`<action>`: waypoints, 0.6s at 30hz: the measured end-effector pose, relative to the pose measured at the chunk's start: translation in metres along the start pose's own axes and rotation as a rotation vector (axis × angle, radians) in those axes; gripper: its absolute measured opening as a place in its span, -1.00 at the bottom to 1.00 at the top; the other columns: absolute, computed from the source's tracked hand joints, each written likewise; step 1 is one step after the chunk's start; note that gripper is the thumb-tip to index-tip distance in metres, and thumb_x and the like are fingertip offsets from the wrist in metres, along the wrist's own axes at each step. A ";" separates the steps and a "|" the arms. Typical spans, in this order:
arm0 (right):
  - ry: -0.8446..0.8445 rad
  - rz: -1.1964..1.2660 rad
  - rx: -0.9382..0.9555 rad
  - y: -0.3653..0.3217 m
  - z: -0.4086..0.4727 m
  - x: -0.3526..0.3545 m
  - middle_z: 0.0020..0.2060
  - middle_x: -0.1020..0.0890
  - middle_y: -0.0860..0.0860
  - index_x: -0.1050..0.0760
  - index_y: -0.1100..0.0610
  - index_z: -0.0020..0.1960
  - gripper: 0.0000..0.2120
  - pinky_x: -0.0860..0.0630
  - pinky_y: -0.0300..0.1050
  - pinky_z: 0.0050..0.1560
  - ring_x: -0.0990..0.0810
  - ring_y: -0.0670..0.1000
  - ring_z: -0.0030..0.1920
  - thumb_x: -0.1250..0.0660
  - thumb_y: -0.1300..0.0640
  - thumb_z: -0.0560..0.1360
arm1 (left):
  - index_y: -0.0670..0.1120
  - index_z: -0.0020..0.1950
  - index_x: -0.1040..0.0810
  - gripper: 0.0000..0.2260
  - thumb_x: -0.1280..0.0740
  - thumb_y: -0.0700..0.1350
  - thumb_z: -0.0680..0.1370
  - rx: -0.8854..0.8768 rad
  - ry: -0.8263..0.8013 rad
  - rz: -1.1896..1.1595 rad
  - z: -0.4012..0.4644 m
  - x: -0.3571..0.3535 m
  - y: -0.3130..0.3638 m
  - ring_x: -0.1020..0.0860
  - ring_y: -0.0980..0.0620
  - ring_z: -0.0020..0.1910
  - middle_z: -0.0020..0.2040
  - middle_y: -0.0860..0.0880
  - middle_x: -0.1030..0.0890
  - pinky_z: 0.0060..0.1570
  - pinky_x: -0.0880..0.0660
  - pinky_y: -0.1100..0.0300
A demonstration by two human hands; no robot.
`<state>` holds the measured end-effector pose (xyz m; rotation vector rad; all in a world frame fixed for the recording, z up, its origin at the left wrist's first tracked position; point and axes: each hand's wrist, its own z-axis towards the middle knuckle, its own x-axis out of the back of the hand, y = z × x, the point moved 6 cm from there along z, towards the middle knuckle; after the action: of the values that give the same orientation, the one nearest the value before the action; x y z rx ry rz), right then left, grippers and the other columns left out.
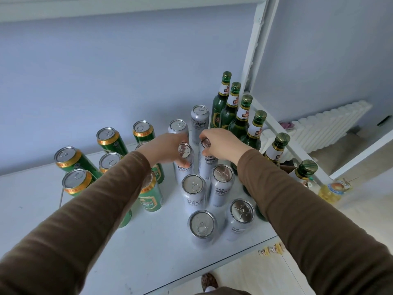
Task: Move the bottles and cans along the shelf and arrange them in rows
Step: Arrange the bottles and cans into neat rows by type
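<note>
White shelf [148, 252], blue wall [106, 71] — each hand [168, 147] [223, 145] grips silver can [185, 165] [207, 165]

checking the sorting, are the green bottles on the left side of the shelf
No, the green bottles stand in a line along the right edge of the shelf, beside the silver cans.

The sleeves [106, 201] hide several green cans [148, 199] and the lower bottles [253, 137]; the silver cans' [193, 190] small print is unreadable.

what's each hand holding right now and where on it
Left hand grips a silver can around its upper side. Right hand pinches another silver can by its top rim.
</note>
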<state>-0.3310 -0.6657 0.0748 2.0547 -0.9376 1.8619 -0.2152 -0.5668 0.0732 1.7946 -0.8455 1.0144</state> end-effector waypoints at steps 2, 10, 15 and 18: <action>-0.003 -0.013 0.003 0.000 0.001 0.001 0.27 -0.55 0.09 -0.43 0.11 0.39 -0.51 -0.45 0.01 0.21 -0.52 0.14 0.24 -0.46 0.05 0.51 | 0.01 0.46 -0.38 -0.27 -0.60 0.06 0.37 0.015 -0.009 0.001 -0.002 0.002 0.000 -0.50 -0.10 0.27 0.32 -0.04 -0.56 0.10 -0.36 0.16; -0.089 0.018 -0.003 0.001 0.003 0.001 0.39 -0.49 0.08 -0.37 0.09 0.49 -0.43 -0.43 0.00 0.33 -0.48 0.13 0.35 -0.44 0.08 0.52 | -0.01 0.50 -0.40 -0.30 -0.57 0.07 0.42 0.038 -0.026 -0.014 -0.005 0.016 -0.001 -0.49 -0.08 0.33 0.36 -0.04 -0.53 0.29 -0.41 0.08; -0.008 0.150 -0.057 0.006 0.016 0.035 0.46 -0.45 0.10 -0.36 0.10 0.52 -0.50 -0.39 0.01 0.40 -0.44 0.13 0.42 -0.33 0.07 0.61 | 0.03 0.43 -0.47 -0.39 -0.57 0.04 0.42 0.038 0.057 -0.063 0.003 0.047 -0.009 -0.57 -0.02 0.16 0.22 0.00 -0.62 0.21 -0.46 0.09; 0.094 0.195 -0.111 0.010 0.040 0.055 0.43 -0.47 0.13 -0.35 0.12 0.51 -0.51 -0.40 -0.01 0.34 -0.46 0.14 0.40 -0.32 0.06 0.61 | -0.01 0.33 -0.54 -0.52 -0.55 -0.02 0.44 0.027 0.171 -0.091 0.017 0.065 -0.014 -0.59 -0.03 0.07 0.16 -0.03 -0.63 0.11 -0.49 0.12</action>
<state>-0.3042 -0.7123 0.1171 1.8533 -1.2253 1.9336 -0.1701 -0.5861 0.1215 1.7250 -0.6423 1.1061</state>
